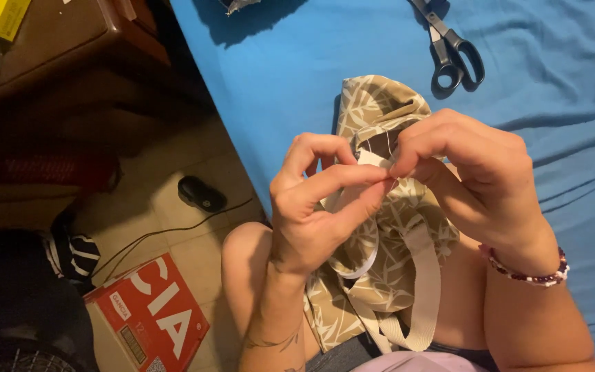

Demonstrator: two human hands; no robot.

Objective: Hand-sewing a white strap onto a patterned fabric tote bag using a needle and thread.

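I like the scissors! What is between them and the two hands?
In the head view, the top of the leaf-print fabric bag and bare blue sheet lie between the scissors and both hands, left, right.

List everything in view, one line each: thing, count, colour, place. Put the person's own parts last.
fabric bag: 1, beige with pale leaf print, on the lap against the blue sheet
webbing straps: beige, hanging from the bag's lower part; count unclear
white strip: 1, white, pinched between both hands' fingertips
thread: 1, pale, rising from the pinch
scissors: 1, black handles, on the sheet at top right
blue sheet: 1, blue, right and top
computer mouse: 1, black, on the floor
red box: 1, red and white, floor at lower left
bracelet: 1, beaded, on the right wrist
left hand: 1, pinching the strip
right hand: 1, pinching the strip
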